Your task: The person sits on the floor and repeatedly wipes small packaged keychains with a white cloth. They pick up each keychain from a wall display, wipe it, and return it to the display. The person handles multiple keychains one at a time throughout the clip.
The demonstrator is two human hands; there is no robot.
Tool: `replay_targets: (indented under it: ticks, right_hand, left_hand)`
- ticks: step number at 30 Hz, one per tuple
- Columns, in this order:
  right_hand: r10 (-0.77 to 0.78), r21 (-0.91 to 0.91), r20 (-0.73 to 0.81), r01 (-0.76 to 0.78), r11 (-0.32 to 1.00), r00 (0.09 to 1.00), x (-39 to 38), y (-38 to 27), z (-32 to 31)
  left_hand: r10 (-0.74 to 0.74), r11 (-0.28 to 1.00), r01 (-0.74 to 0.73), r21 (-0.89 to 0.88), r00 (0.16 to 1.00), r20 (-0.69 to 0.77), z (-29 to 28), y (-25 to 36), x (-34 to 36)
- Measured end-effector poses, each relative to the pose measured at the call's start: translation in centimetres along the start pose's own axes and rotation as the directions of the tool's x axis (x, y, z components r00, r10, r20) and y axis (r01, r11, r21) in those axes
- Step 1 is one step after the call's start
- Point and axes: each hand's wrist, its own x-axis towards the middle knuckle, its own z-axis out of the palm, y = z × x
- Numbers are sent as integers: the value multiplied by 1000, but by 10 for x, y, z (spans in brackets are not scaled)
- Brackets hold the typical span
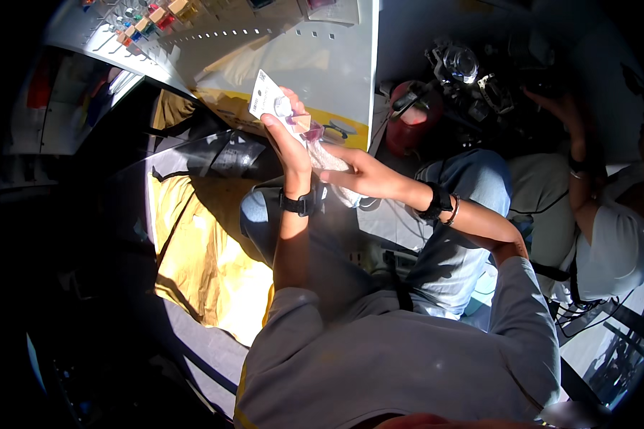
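A white printed card (267, 95) is gripped in the left hand (291, 149), its pointed corner sticking up beyond the grip. The thumb presses on the card's near left edge, and the fingers wrap behind it and show along its right side. Just right of that thumb, low on the card, sit a small tan block (300, 123) and a translucent purple piece (314, 131); whether they are fixed to the card is too small to tell.

Below and right of the left grip, the right hand (366, 176) grasps a pale, textured cloth (323, 163) between thumb and fingers. The cloth's upper end lies close to the purple piece, and its lower end hangs under the right hand.

Black wristbands circle both wrists. Beyond the hands stands a white perforated panel (300, 53) with a yellow band along its near edge; farther up and left of the grip, small colourful packages (157, 18) hang in rows. Below left of the left hand lies a golden-yellow cloth (204, 250). Right of the grips are a red rounded container (408, 132) and, farther out, a co-worker's sleeve (615, 247).
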Motion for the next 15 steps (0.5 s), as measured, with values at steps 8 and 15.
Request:
replay_targets:
  ticks: [8, 15]
  right_hand:
    - [-403, -508, -141, 284, 814, 904, 2, -9, -5]
    - [-391, -820, -114, 136, 555, 913, -2, -5, 5]
  left_hand:
    - [-311, 938, 319, -134, 947, 73, -10, 1, 4]
    - [-342, 931, 348, -107, 937, 69, -6, 1, 3]
